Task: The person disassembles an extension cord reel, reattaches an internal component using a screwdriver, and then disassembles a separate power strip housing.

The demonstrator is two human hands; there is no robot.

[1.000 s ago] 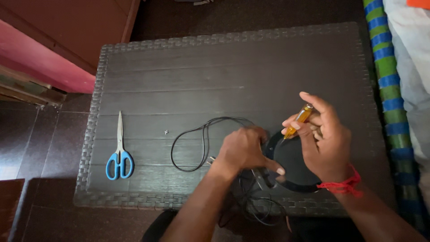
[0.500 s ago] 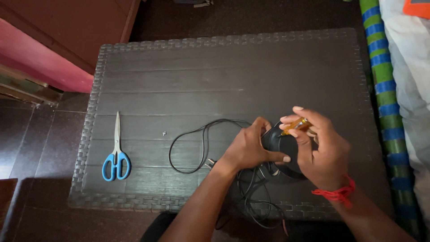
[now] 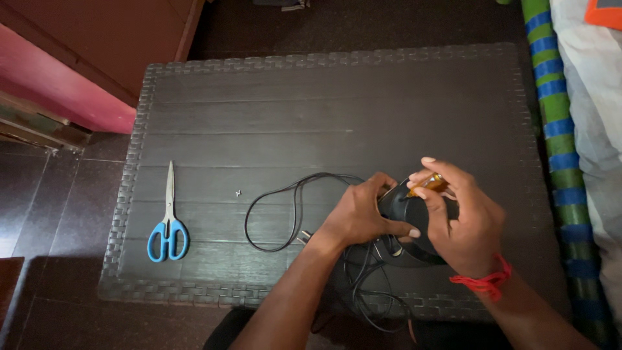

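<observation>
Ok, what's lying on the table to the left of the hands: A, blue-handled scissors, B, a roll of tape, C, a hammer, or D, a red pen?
A: the blue-handled scissors lie closed near the left edge of the dark table, apart from both hands and the black cable.

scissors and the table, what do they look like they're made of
Scissors: bare metal blades, going by the pale grey sheen; blue handles look like matte plastic. Table: probably dark moulded plastic, since its border carries a regular woven-look pattern and the top has plank-like grooves, though painted wood can't be excluded.
</observation>
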